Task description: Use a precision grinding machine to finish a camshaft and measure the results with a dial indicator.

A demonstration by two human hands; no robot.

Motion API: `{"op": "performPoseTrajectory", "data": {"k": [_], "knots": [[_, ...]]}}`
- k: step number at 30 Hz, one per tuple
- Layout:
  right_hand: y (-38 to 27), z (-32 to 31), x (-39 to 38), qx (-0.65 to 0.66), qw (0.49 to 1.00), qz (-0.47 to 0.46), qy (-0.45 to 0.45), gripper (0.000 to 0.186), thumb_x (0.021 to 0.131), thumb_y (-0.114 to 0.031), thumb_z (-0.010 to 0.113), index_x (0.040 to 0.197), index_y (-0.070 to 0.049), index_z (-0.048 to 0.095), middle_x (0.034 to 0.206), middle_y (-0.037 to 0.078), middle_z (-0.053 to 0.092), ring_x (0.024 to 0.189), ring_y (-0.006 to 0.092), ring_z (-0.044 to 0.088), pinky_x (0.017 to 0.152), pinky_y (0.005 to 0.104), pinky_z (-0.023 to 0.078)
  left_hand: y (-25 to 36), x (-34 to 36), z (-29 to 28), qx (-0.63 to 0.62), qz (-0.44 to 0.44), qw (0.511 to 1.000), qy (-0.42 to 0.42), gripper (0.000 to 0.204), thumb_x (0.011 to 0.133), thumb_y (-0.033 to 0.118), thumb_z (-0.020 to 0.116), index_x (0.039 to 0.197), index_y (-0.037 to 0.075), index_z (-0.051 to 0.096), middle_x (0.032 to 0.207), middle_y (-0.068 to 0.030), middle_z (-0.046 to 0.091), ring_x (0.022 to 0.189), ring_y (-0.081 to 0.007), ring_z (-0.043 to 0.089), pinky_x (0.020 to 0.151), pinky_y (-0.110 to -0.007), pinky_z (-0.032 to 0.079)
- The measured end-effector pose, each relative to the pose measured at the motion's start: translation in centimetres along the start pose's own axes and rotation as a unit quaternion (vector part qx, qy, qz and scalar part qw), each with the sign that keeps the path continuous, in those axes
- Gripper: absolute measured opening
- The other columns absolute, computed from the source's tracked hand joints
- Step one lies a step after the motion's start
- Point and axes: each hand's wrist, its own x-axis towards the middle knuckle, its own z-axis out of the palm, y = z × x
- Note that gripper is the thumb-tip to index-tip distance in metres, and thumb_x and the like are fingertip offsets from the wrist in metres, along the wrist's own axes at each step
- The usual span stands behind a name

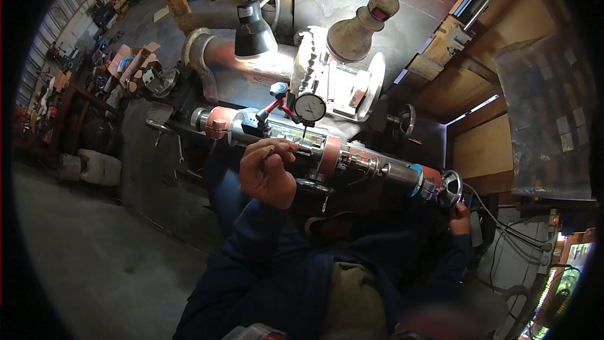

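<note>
My left hand (267, 176) is raised in front of a long machine bed, fingers curled near the workpiece (308, 147) below a round dial indicator (309, 107); what it holds, if anything, is unclear. The indicator hangs on a red jointed arm (272, 108) with a dark base. The workpiece lies along the bed between red-painted blocks (221, 124). At the bed's right end, my right hand (459, 219) grips the lower side of a chrome handwheel (450, 187).
Two work lamps (253, 28) (352, 31) hang over a grinding wheel housing (371, 88). A wooden cabinet wall with plastic sheeting (542, 119) and cables (516, 239) stand at right. Cluttered parts, cardboard and a jerrycan (99, 167) lie left, beside concrete floor (88, 239).
</note>
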Motion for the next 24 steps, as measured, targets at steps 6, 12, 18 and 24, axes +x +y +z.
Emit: {"op": "performPoseTrajectory", "data": {"k": [6, 12, 18, 24], "knots": [[-4.4, -2.8, -1.5, 0.135, 0.989, 0.027, 0.063, 0.016, 0.094, -0.010, 0.062, 0.103, 0.002, 0.066, 0.091, 0.006, 0.068, 0.085, 0.0157, 0.062, 0.080, 0.0294, 0.048, -0.2, 0.0, 0.0, 0.008, 0.021, 1.000, -0.018, 0.017, 0.100, 0.013, 0.052, 0.113, 0.003, 0.049, 0.093, -0.0145, 0.062, 0.072, -0.0204, 0.063, 0.051, -0.026, 0.049], [-6.1, -2.6, 1.9, 0.128, 0.982, -0.002, 0.141, 0.021, 0.097, -0.016, 0.060, 0.104, 0.003, 0.066, 0.097, 0.006, 0.067, 0.091, 0.0140, 0.060, 0.086, 0.0290, 0.047, -0.3, 0.0, -0.3, 0.027, 0.004, 0.999, -0.018, 0.018, 0.100, 0.011, 0.051, 0.116, 0.003, 0.050, 0.092, -0.0146, 0.062, 0.069, -0.0185, 0.061, 0.054, -0.025, 0.049], [-5.4, -1.3, 4.9, 0.127, 0.979, -0.009, 0.162, 0.028, 0.099, -0.025, 0.058, 0.104, 0.001, 0.066, 0.094, 0.004, 0.067, 0.089, 0.0117, 0.059, 0.084, 0.0270, 0.047, -0.1, -0.3, -0.5, 0.037, -0.061, 0.997, 0.005, 0.024, 0.101, 0.011, 0.049, 0.123, 0.002, 0.050, 0.088, -0.0142, 0.063, 0.065, -0.0153, 0.059, 0.052, -0.025, 0.048], [-2.7, 1.0, 6.9, 0.254, 0.962, 0.028, 0.093, 0.033, 0.099, -0.031, 0.057, 0.105, 0.000, 0.066, 0.093, 0.005, 0.067, 0.086, 0.0140, 0.061, 0.079, 0.0303, 0.050, -0.4, 0.1, -0.7, 0.045, -0.053, 0.998, 0.007, 0.021, 0.102, 0.015, 0.046, 0.118, 0.001, 0.051, 0.084, -0.0136, 0.062, 0.060, -0.0135, 0.056, 0.048, -0.023, 0.045]]}}
